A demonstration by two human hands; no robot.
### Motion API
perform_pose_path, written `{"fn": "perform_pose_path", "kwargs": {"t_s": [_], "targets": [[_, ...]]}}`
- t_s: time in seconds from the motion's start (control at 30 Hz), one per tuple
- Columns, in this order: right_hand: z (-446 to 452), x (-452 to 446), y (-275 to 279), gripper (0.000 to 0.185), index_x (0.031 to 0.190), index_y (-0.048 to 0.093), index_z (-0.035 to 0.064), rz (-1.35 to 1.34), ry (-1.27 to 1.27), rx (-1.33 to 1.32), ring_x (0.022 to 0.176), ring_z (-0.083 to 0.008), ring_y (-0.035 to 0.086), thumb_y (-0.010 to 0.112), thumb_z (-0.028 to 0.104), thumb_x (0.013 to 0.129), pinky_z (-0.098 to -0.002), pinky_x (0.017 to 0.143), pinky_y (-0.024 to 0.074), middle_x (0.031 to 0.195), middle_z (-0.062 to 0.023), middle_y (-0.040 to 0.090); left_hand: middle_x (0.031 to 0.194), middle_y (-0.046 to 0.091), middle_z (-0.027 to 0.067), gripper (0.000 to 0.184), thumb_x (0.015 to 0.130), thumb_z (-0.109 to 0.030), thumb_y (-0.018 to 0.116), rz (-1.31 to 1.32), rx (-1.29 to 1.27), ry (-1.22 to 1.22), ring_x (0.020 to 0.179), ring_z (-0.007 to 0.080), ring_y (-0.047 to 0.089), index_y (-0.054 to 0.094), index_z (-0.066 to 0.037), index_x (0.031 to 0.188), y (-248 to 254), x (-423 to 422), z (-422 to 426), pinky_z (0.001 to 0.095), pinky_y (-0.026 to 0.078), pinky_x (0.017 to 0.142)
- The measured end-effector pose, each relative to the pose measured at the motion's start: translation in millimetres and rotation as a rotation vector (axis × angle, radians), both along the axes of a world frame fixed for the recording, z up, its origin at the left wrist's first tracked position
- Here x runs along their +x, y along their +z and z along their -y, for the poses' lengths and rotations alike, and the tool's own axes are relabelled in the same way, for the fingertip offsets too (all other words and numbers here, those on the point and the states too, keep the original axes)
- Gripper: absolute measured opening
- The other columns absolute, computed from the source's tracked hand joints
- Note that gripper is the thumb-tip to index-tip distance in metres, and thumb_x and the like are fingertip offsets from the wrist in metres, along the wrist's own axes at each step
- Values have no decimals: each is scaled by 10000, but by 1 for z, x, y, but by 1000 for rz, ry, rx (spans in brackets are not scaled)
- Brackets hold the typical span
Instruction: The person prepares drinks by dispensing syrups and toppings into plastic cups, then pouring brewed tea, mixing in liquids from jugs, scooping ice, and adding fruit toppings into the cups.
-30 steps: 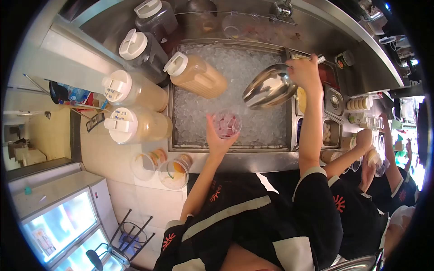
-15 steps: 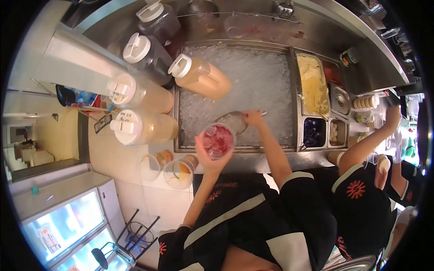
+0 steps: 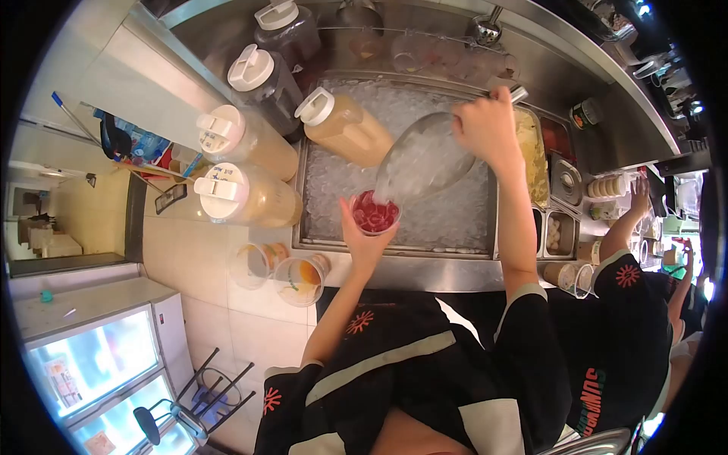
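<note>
1. A tan pitcher takes up the back left part of the ice bin, close beside the scoop; whether it stands straight or leans, I cannot tell.
2. Two more pale-brown pitchers crowd the bin's left side, with two dark pitchers behind them, all under white lids.
3. Two clear cups with orange in them sit near the bin's front left corner.
4. Right of the bin are a pan of yellow food, partly hidden by the right arm, a round metal lid and a pan of white balls. A co-worker's hand is farther right, well apart.
5. The left hand curls its fingers and thumb around a cup, holding it over the bin's front part.
6. The right hand is closed around the handle of the scoop, which tips toward the cup, its lip at the rim; contact there is unclear.
7. The cup is clear, round and filled with glossy red contents. The scoop is a deep, rounded metal trough carrying whitish ice. Loose, glassy lumps of ice fill the steel-edged bin.
</note>
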State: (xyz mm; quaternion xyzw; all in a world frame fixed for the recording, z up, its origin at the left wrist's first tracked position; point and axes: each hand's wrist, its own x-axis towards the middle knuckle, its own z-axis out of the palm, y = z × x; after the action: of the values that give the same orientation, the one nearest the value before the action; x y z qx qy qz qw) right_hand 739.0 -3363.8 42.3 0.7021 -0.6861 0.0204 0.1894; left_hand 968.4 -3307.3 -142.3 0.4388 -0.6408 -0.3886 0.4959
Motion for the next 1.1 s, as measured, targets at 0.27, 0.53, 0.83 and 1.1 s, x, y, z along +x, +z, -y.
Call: {"fn": "perform_pose_path", "kwargs": {"t_s": [0.27, 0.53, 0.83, 1.1], "targets": [[-3, -69, -97, 175, 672, 637, 129, 276, -112, 160, 660, -259, 573, 516, 254, 683, -377, 722, 359, 620, -114, 586, 1184, 402, 224, 1062, 495, -163, 791, -11, 56, 20, 1058, 332, 434, 129, 45, 1299, 21, 3, -4, 392, 341, 900], [-18, -21, -254, 362, 1036, 551, 145, 413, -488, 378, 898, -317, 560, 487, 348, 744, -562, 871, 241, 928, -127, 604, 1181, 411, 213, 1051, 492, -187, 799, 58, 27, 55, 1063, 303, 439, 158, 50, 1290, 22, 13, -6, 364, 349, 901], [-14, 4, -202, 358, 1011, 563, 73, 961, -200, 166, 841, -310, 564, 586, 246, 698, -403, 755, 428, 966, -128, 575, 1149, 452, 194, 983, 488, -207, 801, -85, -171, 79, 1023, 305, 479, 250, 40, 1263, 58, 33, -26, 370, 380, 874], [-27, 188, -86, 805, 1244, 368, 124, 757, 1042, 595, 1176, -327, 312, 731, 291, 545, -444, 924, 304, 1310, -125, 306, 1185, 431, 221, 879, 533, -221, 792, -108, -173, -541, 1072, 356, 456, 323, 8, 1240, 113, 108, -83, 408, 386, 876]]}}
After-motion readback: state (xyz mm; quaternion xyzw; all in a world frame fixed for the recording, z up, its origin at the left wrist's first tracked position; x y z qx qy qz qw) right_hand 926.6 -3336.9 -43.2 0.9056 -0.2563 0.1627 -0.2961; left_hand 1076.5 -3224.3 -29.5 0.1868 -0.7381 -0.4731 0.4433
